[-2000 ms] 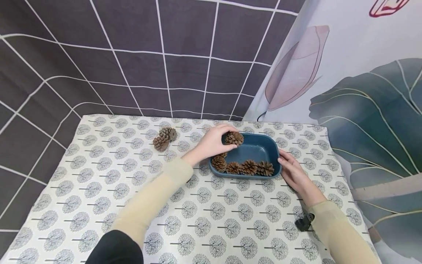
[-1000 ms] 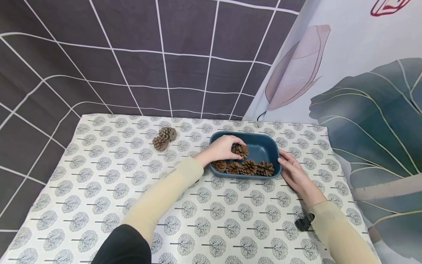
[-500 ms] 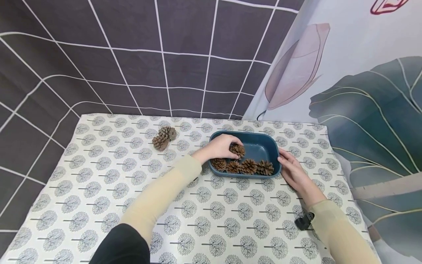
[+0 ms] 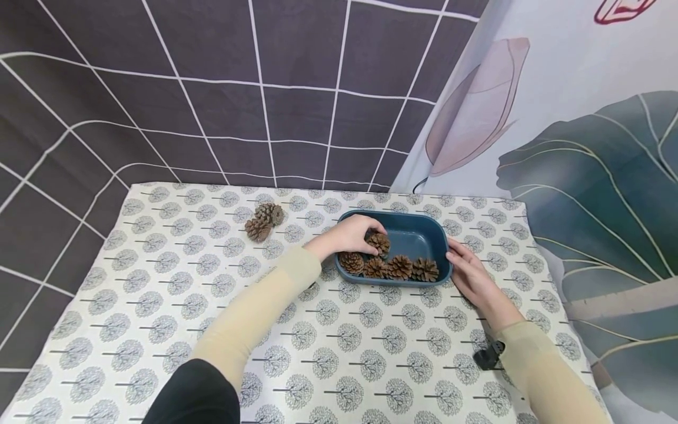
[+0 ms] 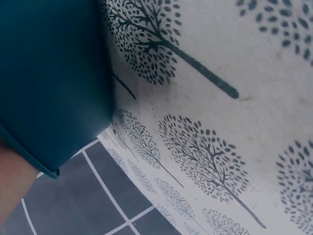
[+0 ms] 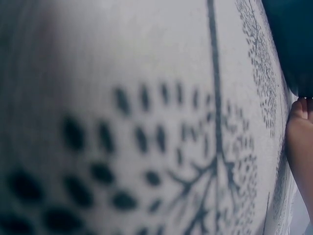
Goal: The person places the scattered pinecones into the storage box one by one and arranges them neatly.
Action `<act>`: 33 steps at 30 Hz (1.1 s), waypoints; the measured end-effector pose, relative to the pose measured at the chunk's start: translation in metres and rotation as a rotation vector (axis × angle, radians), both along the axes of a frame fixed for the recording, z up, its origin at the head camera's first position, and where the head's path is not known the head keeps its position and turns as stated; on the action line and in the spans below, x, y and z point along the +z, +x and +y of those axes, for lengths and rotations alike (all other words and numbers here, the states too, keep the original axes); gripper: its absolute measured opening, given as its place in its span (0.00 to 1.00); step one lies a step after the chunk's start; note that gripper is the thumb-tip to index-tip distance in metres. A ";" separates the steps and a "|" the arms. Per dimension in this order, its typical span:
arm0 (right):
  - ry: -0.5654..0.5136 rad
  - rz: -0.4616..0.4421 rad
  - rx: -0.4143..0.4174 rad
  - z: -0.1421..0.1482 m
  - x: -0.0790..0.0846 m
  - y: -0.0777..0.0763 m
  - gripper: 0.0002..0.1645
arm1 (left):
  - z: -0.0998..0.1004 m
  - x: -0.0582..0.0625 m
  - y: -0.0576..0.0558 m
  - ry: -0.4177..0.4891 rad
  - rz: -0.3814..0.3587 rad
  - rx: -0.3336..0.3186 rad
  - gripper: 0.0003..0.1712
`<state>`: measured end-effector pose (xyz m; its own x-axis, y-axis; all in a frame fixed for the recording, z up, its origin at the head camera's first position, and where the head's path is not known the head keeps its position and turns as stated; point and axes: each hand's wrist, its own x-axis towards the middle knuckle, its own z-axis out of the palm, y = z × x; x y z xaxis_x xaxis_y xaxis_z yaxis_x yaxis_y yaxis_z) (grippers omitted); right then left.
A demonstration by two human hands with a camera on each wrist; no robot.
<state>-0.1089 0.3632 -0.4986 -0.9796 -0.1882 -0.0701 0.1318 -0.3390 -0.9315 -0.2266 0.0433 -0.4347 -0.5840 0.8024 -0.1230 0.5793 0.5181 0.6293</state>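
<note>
In the head view, my left hand (image 4: 354, 234) pinches a pine cone (image 4: 378, 242) inside the left half of a dark blue basin (image 4: 431, 225). More pine cones (image 4: 399, 267) line the basin's near side, partly under this hand. My right hand (image 4: 473, 277) rests its fingers against the basin's right end. The left wrist view shows the outer wall of the basin (image 5: 54, 63) and part of the left hand (image 5: 14, 181); the held cone is out of that view. At the right edge of the right wrist view, fingers of the right hand (image 6: 301, 142) meet the basin (image 6: 293, 39).
Brown-grey pine cones (image 4: 258, 229) lie together on the tablecloth (image 4: 328, 353) left of the basin. The cloth has a tree print. A dark gridded curtain (image 4: 212, 112) hangs behind the table, with a pale leaf-patterned one (image 4: 529, 135) at the right.
My left hand has carried the pine cone from over the basin's far left rim down into the basin, then slightly left. The right hand has stayed at the basin's right end.
</note>
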 end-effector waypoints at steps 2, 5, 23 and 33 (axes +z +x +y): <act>0.004 -0.002 -0.001 0.000 0.000 0.000 0.24 | -0.001 0.000 0.000 0.002 0.006 -0.003 0.31; 0.013 -0.004 -0.004 0.000 -0.001 0.001 0.23 | -0.002 0.000 0.000 0.006 0.025 -0.004 0.31; -0.001 0.000 0.005 0.001 0.000 0.002 0.24 | -0.054 0.025 -0.001 0.111 0.128 0.081 0.27; 0.014 -0.016 -0.005 0.000 0.001 0.001 0.23 | -0.114 0.033 -0.005 0.148 0.112 0.212 0.26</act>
<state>-0.1077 0.3632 -0.4979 -0.9792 -0.1824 -0.0888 0.1456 -0.3266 -0.9339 -0.2311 -0.0703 -0.4017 -0.7438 0.6656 0.0611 0.5382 0.5422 0.6453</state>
